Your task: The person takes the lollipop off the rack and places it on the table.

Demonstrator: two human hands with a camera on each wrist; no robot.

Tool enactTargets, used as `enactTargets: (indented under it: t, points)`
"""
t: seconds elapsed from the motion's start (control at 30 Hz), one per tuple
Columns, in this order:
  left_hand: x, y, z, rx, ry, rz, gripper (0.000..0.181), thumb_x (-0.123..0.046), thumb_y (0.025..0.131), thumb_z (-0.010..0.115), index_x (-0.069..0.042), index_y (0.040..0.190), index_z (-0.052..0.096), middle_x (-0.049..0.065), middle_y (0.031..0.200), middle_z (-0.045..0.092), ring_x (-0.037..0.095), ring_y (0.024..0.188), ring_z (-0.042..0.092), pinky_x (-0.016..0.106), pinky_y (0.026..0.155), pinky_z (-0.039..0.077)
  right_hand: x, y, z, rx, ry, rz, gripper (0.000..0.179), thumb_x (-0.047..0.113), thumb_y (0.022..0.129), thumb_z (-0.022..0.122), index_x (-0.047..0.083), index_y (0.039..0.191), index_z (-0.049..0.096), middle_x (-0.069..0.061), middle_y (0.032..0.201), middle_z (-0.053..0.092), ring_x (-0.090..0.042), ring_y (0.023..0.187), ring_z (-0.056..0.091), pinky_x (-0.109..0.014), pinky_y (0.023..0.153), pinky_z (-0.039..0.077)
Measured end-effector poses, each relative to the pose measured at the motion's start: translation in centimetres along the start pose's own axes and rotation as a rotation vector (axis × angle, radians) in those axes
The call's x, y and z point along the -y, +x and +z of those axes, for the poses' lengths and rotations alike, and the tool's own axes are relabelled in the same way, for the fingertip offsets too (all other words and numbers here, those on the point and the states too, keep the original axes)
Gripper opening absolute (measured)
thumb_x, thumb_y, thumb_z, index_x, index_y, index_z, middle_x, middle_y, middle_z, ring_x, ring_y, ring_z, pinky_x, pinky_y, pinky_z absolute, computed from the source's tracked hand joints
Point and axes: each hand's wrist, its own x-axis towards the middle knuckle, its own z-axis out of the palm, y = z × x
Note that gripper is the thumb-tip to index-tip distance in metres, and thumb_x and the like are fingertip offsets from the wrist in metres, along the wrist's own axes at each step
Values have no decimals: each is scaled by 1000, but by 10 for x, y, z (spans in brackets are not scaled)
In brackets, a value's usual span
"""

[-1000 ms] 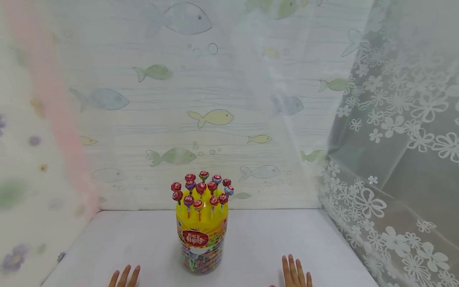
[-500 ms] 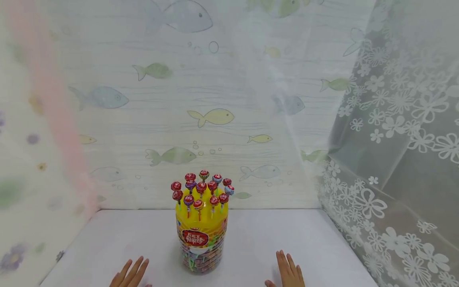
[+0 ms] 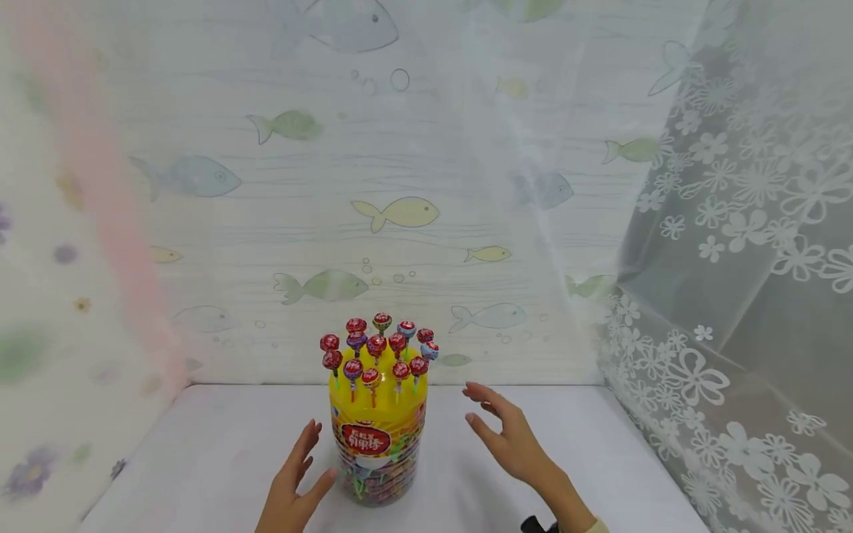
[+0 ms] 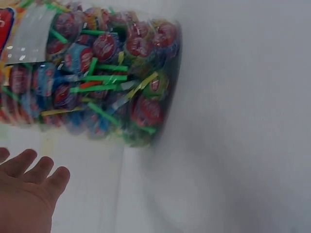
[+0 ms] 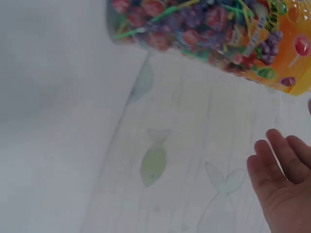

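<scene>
A clear plastic jar (image 3: 380, 466) full of wrapped lollipops stands upright on the white table, with a yellow lid (image 3: 378, 400) on top. Several lollipops (image 3: 376, 346) stick up out of the lid on their sticks. My left hand (image 3: 295, 485) is just left of the jar, fingers apart and holding nothing. On the other side, farther off, my right hand (image 3: 509, 440) hangs in the air with its fingers loosely bent and nothing in them. Both wrist views show a gap between the hand and the jar (image 4: 97, 73).
The white table (image 3: 233, 422) ends at a hanging cloth (image 3: 413, 289) printed with fish. Sheer flowered fabric (image 3: 700, 385) drapes down the right side, and a flowered sheet with a pink band (image 3: 126, 244) lines the left. A black object (image 3: 536, 524) shows beside the right wrist.
Both hands have come up from the bottom edge and forward, closing in on the jar from its two sides. The jar has stayed in place; the view has tilted slightly.
</scene>
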Motion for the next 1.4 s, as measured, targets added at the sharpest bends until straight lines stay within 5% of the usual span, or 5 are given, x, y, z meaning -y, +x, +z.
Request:
enactTargets:
  t: [0.1, 0.27, 0.5, 1.0, 1.4]
  points:
    - [1, 13, 8, 22, -116, -68, 95, -35, 95, 73, -7, 163, 13, 24, 165, 26, 47, 150, 28, 65, 119, 32, 3, 27, -2, -26, 118, -41, 38, 11, 103, 60, 6, 140, 56, -11, 133, 66, -32, 122, 61, -35, 107, 55]
    - [3, 30, 21, 54, -197, -40, 102, -29, 91, 78, -6, 163, 9, 24, 167, 19, 47, 152, 22, 63, 122, 26, 11, 64, -2, -82, 284, -66, 39, 11, 105, 55, 0, 143, 53, -20, 137, 61, -39, 126, 58, -18, 103, 52]
    - [6, 43, 24, 100, -210, 38, 105, -22, 89, 80, -4, 163, 8, 24, 166, 23, 48, 150, 27, 65, 121, 24, 28, 94, 5, -40, 392, -128, 45, 8, 107, 50, -6, 149, 43, -21, 149, 52, -44, 134, 51, -24, 110, 50]
    - [18, 47, 35, 42, -272, 23, 104, -18, 86, 82, -7, 164, 13, 21, 161, 35, 43, 146, 38, 60, 121, 31, 45, 104, 16, -22, 475, -178, 30, 4, 104, 55, -8, 131, 61, -29, 127, 65, -8, 111, 69, -28, 97, 60]
    - [25, 46, 40, 20, -308, 30, 102, -16, 88, 80, -10, 164, 13, 19, 161, 36, 40, 146, 40, 59, 122, 33, 37, 104, 16, 22, 519, -125, 31, 6, 101, 61, -11, 127, 63, -30, 125, 66, -11, 104, 72, -32, 89, 63]
